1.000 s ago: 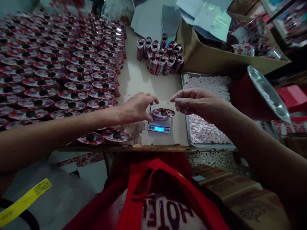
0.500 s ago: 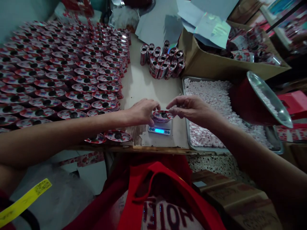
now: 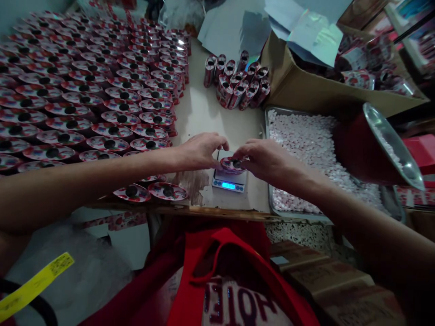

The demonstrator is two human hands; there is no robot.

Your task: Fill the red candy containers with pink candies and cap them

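Note:
A small red and white printed pouch [image 3: 232, 164] with a dark round opening stands on a little digital scale [image 3: 229, 180] whose display glows blue. My left hand [image 3: 200, 151] holds the pouch's left side, fingers curled round it. My right hand [image 3: 263, 159] is pinched over the pouch's right edge at the opening. Whether anything small is between its fingertips cannot be made out.
Many rows of open pouches [image 3: 84, 99] fill the left of the table. A cluster of narrow pouches [image 3: 238, 79] stands behind. A metal tray [image 3: 270, 199] of small pink-white pellets lies to the right, with a red scoop-like bowl [image 3: 374, 145] and a cardboard box [image 3: 316, 90].
My right hand has moved left from above the tray down onto the pouch on the scale. My left hand stays on the pouch's left side.

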